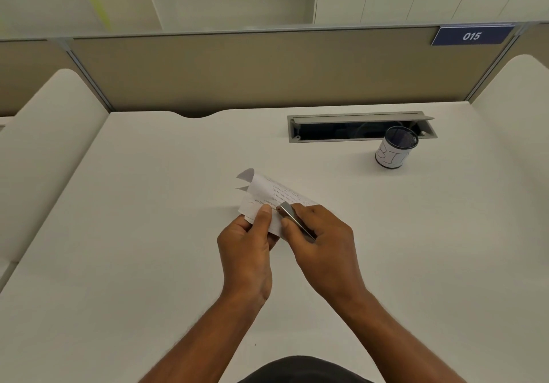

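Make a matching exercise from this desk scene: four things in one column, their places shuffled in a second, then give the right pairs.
Things
1. printed paper
2. metal tool
3. mesh cup
4. blue number plate

Places
A. fixed to the partition, upper right
B. gripped in the right hand
C. standing on the desk by the open cable slot
D. pinched in the left hand

Pairs: 1-D, 2-B, 3-C, 4-A
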Demonstrator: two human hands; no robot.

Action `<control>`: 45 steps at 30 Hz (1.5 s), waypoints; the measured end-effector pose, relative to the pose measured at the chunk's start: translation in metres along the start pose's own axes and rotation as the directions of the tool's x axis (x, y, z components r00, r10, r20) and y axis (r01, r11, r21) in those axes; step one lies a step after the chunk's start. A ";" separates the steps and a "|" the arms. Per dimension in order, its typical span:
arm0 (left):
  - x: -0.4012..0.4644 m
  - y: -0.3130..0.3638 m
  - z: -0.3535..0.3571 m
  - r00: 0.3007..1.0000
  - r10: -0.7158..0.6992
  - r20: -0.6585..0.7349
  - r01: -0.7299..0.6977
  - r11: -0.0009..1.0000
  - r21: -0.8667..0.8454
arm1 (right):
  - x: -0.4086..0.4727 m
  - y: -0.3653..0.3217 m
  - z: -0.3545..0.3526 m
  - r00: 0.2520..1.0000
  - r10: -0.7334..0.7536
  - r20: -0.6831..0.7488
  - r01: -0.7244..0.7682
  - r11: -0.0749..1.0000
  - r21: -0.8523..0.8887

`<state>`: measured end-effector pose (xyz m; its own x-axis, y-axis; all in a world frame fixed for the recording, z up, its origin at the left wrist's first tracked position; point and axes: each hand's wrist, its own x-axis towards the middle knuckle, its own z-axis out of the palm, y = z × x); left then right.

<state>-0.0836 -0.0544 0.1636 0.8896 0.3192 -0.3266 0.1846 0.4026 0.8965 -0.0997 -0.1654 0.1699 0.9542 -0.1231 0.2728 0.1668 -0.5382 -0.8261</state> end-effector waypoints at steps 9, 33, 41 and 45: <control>0.000 0.001 -0.001 0.999 0.044 0.031 -0.045 0.999 0.027 | -0.003 -0.002 -0.002 0.989 -0.146 0.003 0.146 0.982 -0.123; -0.007 0.008 0.006 0.997 0.077 0.028 -0.078 0.997 0.025 | -0.001 -0.017 0.004 0.995 -0.080 -0.052 0.073 0.990 -0.124; -0.007 0.006 0.005 0.997 0.075 0.016 -0.075 0.997 0.026 | -0.001 -0.016 0.005 0.996 0.086 -0.016 -0.085 0.993 0.082; -0.008 0.007 0.006 0.996 0.085 0.021 -0.085 0.996 0.034 | 0.000 -0.017 0.005 0.982 0.189 0.023 -0.189 0.958 0.214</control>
<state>-0.0869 -0.0591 0.1743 0.9105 0.3344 -0.2434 0.1221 0.3450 0.9306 -0.1018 -0.1523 0.1818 0.9740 -0.2030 0.1004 0.0324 -0.3141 -0.9488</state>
